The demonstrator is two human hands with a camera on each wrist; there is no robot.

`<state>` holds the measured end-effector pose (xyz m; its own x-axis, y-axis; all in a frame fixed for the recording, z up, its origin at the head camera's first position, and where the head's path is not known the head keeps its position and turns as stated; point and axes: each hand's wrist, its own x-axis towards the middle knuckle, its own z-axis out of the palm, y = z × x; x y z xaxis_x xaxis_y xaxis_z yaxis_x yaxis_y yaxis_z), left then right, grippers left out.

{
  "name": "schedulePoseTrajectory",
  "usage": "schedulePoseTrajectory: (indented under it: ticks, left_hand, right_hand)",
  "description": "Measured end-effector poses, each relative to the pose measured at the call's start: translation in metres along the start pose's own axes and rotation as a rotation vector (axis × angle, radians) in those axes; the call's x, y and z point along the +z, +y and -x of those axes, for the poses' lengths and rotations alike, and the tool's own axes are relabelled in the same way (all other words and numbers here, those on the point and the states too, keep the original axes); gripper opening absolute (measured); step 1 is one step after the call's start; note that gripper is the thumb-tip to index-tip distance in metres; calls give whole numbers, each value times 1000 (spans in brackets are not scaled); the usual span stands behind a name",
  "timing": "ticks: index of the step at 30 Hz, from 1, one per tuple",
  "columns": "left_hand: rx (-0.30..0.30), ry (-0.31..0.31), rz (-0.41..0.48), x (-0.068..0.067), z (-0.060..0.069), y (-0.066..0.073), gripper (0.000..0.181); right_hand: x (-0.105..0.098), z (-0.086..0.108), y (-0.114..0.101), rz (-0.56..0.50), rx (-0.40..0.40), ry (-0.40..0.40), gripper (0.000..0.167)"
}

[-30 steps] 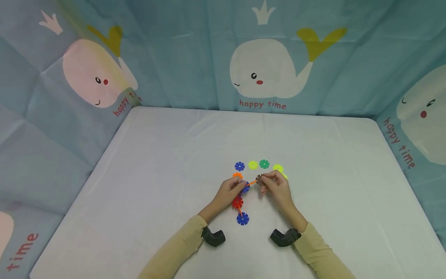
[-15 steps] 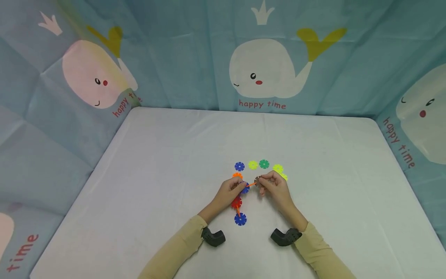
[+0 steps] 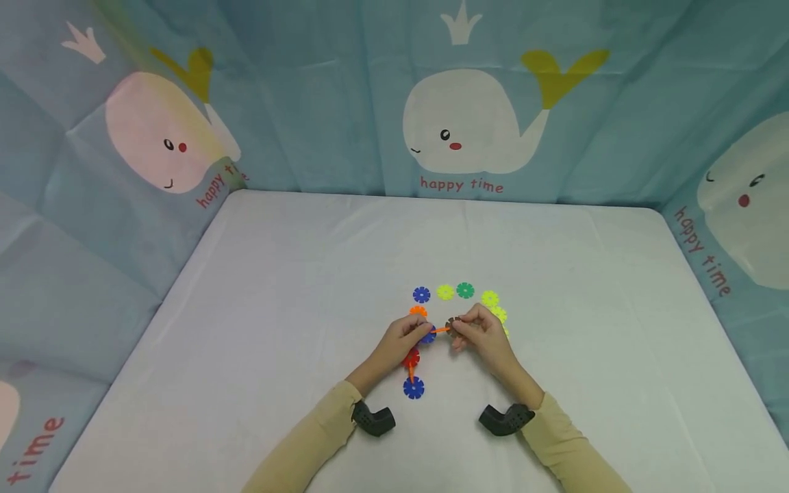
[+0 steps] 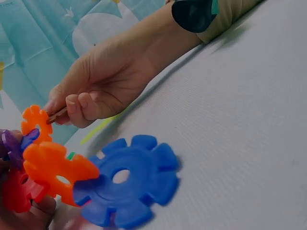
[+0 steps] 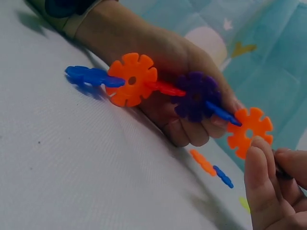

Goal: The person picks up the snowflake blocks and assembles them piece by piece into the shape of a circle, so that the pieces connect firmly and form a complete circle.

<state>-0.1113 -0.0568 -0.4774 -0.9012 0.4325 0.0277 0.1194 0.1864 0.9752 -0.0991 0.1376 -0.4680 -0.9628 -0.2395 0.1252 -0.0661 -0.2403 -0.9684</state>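
Note:
A chain of notched plastic discs stretches between the two hands. In the head view my left hand (image 3: 394, 346) grips the chain, its thumb on a blue disc (image 3: 429, 334). Below that hand hang a red disc (image 3: 413, 357), an orange disc (image 4: 57, 167) and a blue end disc (image 3: 414, 387). The right wrist view also shows a purple disc (image 5: 195, 97) in front of the left hand's fingers. My right hand (image 3: 491, 342) pinches a brown disc (image 3: 453, 325). That brown disc meets an orange disc (image 5: 249, 129) seen edge-on from above; how deeply their slots join is hidden.
Loose discs lie in an arc beyond the hands: blue (image 3: 422, 294), orange (image 3: 418, 311), yellow (image 3: 445, 292), green (image 3: 465, 290), and several more yellow ones (image 3: 490, 298) partly behind the right hand. The white table (image 3: 296, 287) is bordered by a whale-print curtain (image 3: 333, 96).
The chain's blue end disc has swung left. Both hands have shifted slightly left, and the brown disc sits a little lower, still pinched by the right hand.

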Motion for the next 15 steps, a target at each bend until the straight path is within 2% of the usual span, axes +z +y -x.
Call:
schedulePoseTrajectory:
  ticks: [6, 9, 15]
  left_hand:
    - [24, -35, -22, -4, 1, -5, 16]
    - [41, -45, -12, -4, -1, -7, 18]
    - [44, -15, 18, -1, -2, -3, 25]
  right_hand:
    - [-3, 0, 8, -63, 12, -72, 7]
    - [-5, 0, 12, -67, 18, -81, 10]
    - [-6, 0, 14, -52, 33, -81, 15]
